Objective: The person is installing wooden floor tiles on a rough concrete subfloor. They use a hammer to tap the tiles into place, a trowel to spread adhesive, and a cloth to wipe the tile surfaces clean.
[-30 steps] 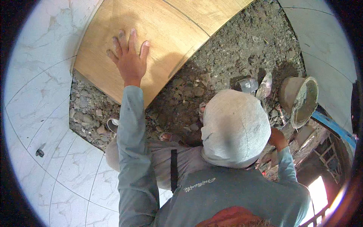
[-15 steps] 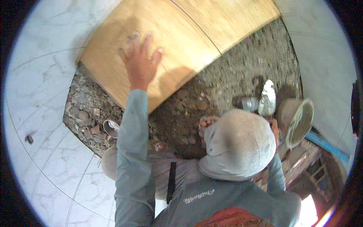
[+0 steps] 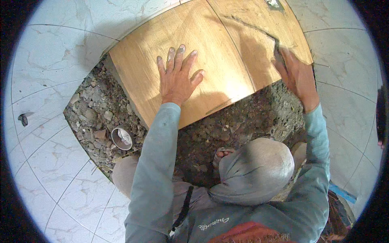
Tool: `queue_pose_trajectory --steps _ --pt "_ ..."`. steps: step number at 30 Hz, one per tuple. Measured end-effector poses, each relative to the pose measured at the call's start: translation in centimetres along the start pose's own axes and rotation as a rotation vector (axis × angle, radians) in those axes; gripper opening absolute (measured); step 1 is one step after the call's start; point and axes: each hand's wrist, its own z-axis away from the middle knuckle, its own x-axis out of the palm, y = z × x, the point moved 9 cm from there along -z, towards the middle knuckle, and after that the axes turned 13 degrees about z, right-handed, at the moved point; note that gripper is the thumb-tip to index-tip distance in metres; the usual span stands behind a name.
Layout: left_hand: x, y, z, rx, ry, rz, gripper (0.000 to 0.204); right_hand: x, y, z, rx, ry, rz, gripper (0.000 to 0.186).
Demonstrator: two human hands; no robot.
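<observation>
My left hand (image 3: 178,77) lies palm down with spread, dusty fingers on a yellow-brown wood-patterned tile (image 3: 150,52). To the right, beyond a narrow joint, is a second tile (image 3: 243,28) of the same pattern. My right hand (image 3: 298,77) reaches over this tile's near right part, its fingers blurred. A thin dark line (image 3: 259,29) runs across the second tile to my right fingers. I cannot make out whether it is a mark or an object, or whether my right hand grips anything.
Dark soil and rubble (image 3: 231,125) fill the bed before my knee (image 3: 259,170). A round cup-like piece (image 3: 121,138) with something white inside lies on rubble at left. White marbled tiles (image 3: 52,162) surround the bed. A blue strip (image 3: 342,192) shows at lower right.
My right hand has come up from beside my knee to the second tile. My left hand stays flat on its tile. The view has shifted; the bucket and silvery bottle no longer show.
</observation>
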Motion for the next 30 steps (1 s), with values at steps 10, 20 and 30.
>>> queue_pose_trajectory --steps 10,20,30 --pt "-0.1 -0.1 -0.1 -0.017 -0.025 0.071 0.07 -4.0 -1.6 -16.1 -0.257 0.239 0.532 0.033" --pt "-0.7 0.3 -0.1 0.034 0.029 0.075 0.067 -2.0 -4.8 -16.6 -0.152 0.24 0.789 0.016" --pt "-1.1 0.4 -0.1 0.05 0.065 0.083 0.067 -0.4 -4.0 -16.6 -0.194 0.221 0.718 0.012"
